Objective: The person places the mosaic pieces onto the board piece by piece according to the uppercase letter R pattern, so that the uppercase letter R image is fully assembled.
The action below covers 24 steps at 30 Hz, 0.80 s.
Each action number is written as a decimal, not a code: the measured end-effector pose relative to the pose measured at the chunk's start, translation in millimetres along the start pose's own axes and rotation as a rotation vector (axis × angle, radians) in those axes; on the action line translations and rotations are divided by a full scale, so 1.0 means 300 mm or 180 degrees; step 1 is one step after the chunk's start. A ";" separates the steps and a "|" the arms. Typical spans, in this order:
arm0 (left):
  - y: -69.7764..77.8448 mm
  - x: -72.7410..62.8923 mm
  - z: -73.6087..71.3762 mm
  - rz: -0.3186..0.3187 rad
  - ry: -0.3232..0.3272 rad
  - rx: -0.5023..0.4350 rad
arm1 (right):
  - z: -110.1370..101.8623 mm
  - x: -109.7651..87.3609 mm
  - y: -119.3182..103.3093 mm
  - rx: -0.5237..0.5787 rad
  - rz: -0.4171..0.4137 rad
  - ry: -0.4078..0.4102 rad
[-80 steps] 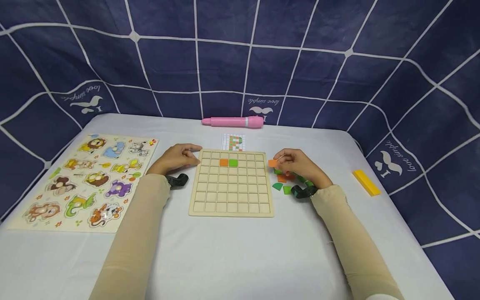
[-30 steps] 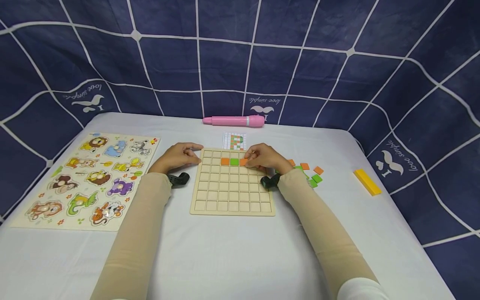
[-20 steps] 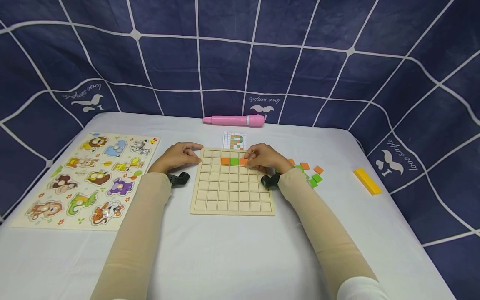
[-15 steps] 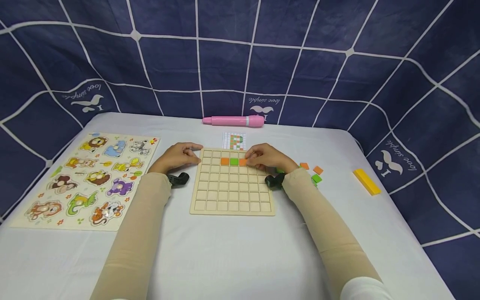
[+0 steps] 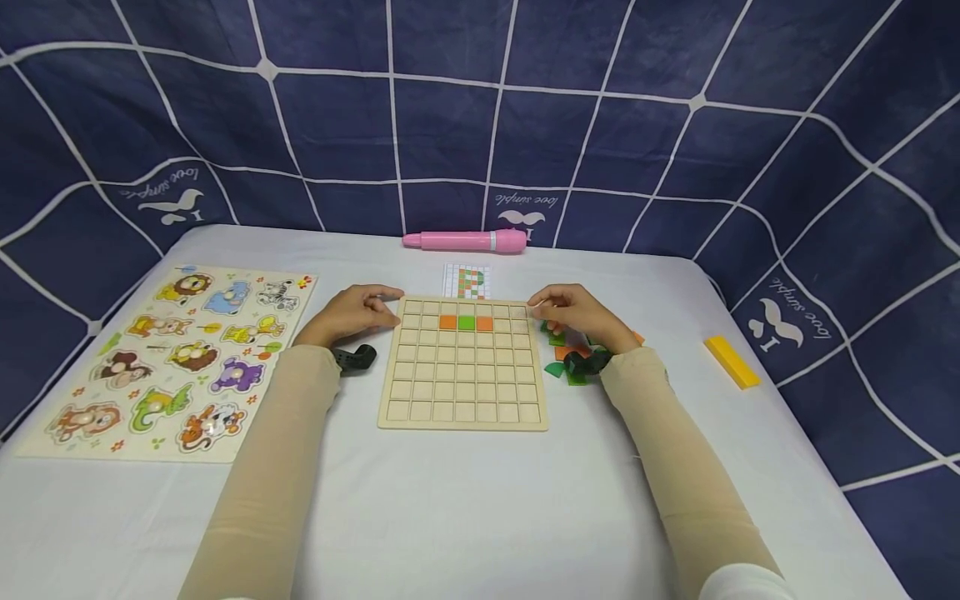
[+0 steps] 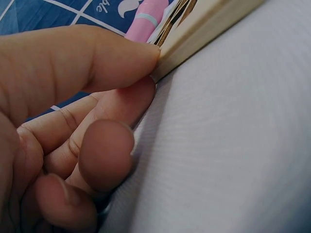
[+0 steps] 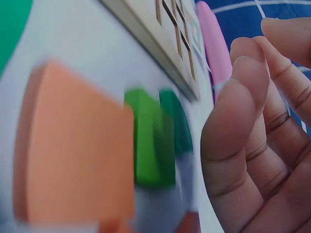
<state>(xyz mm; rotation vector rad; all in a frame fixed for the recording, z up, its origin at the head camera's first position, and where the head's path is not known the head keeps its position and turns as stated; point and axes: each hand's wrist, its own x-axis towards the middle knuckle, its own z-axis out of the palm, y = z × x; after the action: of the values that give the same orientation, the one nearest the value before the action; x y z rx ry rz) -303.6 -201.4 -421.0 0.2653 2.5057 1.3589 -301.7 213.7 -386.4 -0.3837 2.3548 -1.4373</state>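
A square wooden grid board (image 5: 465,367) lies on the cloth. Orange (image 5: 447,322), green (image 5: 467,322) and orange (image 5: 484,323) square tiles sit side by side in its second row from the far edge. At the board's far left corner, my left hand (image 5: 350,315) holds the rim with thumb and finger, and the left wrist view shows both tips against the wooden edge (image 6: 194,36). My right hand (image 5: 581,312) hovers by the far right corner, fingers loosely bent and holding nothing. Below it lie loose tiles, among them an orange one (image 7: 80,150) and a green one (image 7: 153,141).
A pattern card (image 5: 467,282) lies just beyond the board, with a pink microphone-shaped pen (image 5: 465,242) behind it. An animal puzzle board (image 5: 172,358) takes up the left side. At the right is a yellow block (image 5: 731,362). Dark blue cloth (image 5: 450,125) hangs behind.
My right hand brought an orange tile from the pile to the board beside the green one, let it go, and moved back right over the loose tiles. The left hand stayed put.
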 end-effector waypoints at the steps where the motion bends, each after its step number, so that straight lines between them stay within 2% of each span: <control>1: 0.001 -0.001 0.000 -0.0006 0.0000 -0.0010 | -0.010 -0.007 0.005 0.0003 0.0027 0.0036; 10: -0.001 -0.001 -0.001 -0.0028 -0.0039 -0.0091 | -0.058 -0.043 0.059 0.0018 0.0128 0.0242; 19: 0.001 0.002 0.002 -0.0009 0.0000 -0.0061 | -0.075 -0.051 0.086 0.0113 0.0247 0.0315; 24: 0.000 0.001 0.002 -0.0005 0.0004 -0.0048 | -0.078 -0.046 0.094 0.0060 0.0230 0.0259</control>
<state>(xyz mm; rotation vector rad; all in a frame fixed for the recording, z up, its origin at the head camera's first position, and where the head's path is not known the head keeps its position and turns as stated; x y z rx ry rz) -303.6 -201.0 -421.4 0.2592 2.4952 1.3773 -300.7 250.4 -399.6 -0.2370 2.3911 -1.4663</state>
